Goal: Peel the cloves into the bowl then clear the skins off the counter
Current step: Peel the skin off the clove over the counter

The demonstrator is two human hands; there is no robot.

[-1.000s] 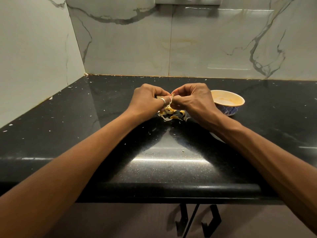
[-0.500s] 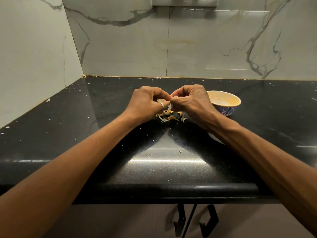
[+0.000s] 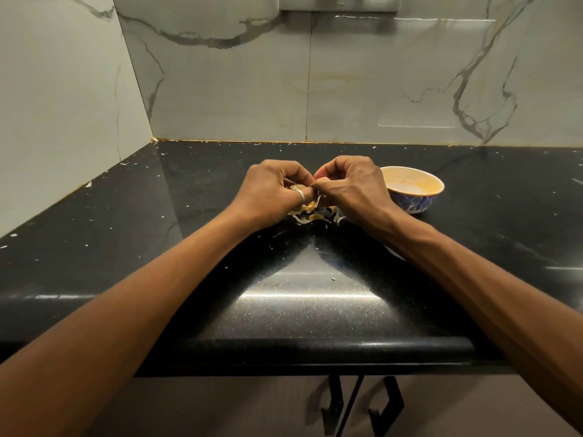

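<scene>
My left hand (image 3: 271, 190) and my right hand (image 3: 350, 187) meet knuckle to knuckle above the black counter (image 3: 189, 247), fingers curled. Between them they pinch a garlic clove (image 3: 314, 184), almost wholly hidden by the fingertips. A strip of skin hangs down from the pinch. Under the hands lies a small heap of pale garlic skins (image 3: 310, 214). The bowl (image 3: 413, 189), blue-patterned outside and pale inside, stands just right of my right hand; its contents are not clear from here.
Marble-look walls close the counter at the back and left, forming a corner. Small white flecks are scattered over the counter top. A switch plate (image 3: 339, 3) is on the back wall. Black cabinet handles (image 3: 362, 402) hang below the front edge.
Both hands stay together over the skin heap, shifting only slightly as the fingers work at the clove. The bowl has not moved.
</scene>
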